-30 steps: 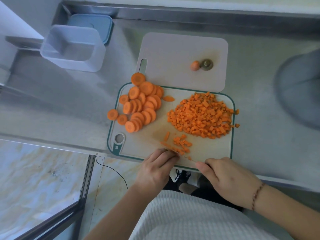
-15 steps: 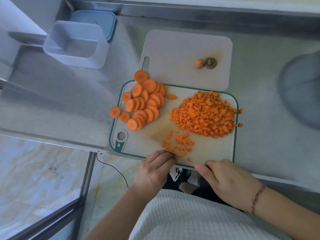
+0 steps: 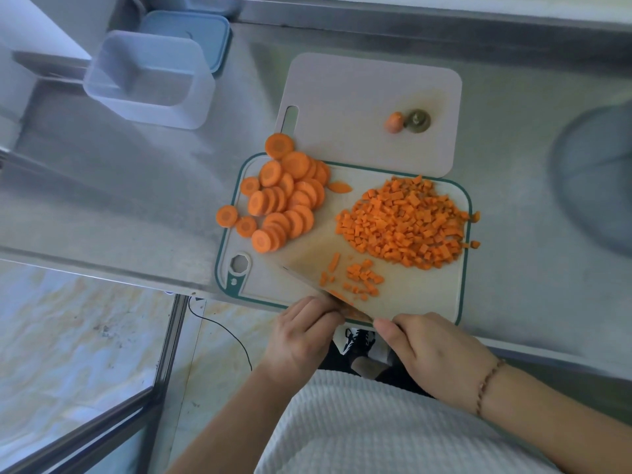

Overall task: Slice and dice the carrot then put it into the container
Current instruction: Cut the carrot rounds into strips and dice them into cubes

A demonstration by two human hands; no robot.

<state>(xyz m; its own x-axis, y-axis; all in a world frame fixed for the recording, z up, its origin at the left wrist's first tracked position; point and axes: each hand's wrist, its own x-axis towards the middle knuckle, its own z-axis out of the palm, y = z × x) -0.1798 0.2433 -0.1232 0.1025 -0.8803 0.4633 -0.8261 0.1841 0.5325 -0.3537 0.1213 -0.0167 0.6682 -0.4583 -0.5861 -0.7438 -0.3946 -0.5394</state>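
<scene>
— What are the hands doing?

— The right hand [image 3: 434, 350] is wrapped around the handle of a broad steel knife [image 3: 318, 285], forefinger stretched toward the blade, probably to steady the edge. The left hand [image 3: 304, 331] sits just beside it with fingers curled over a few orange carrot strips [image 3: 337, 295] at the near edge of the green-rimmed white cutting board [image 3: 403, 295]. I think it is pinning them, though the fingers hide the contact.

— Curled why?

— Likely to keep the fingertips tucked back from the blade, which lies slantwise just beyond the knuckles.

— And the rest of the carrot?

— Just past the blade, a little scatter of fresh orange cubes [image 3: 362, 278]. Farther out from the right hand, the big heap of diced carrot [image 3: 407, 224]; farther out from the left, overlapping round carrot slices [image 3: 284, 203] waiting their turn (one lies off the board on the steel counter [image 3: 136, 186]).

— The container?

— The translucent rectangular plastic tub [image 3: 150, 78] stands well beyond the left hand, open, nothing visible inside. Kept clear of the chopping, I'd judge, so dicing is well along but no transfer has begun.
</scene>
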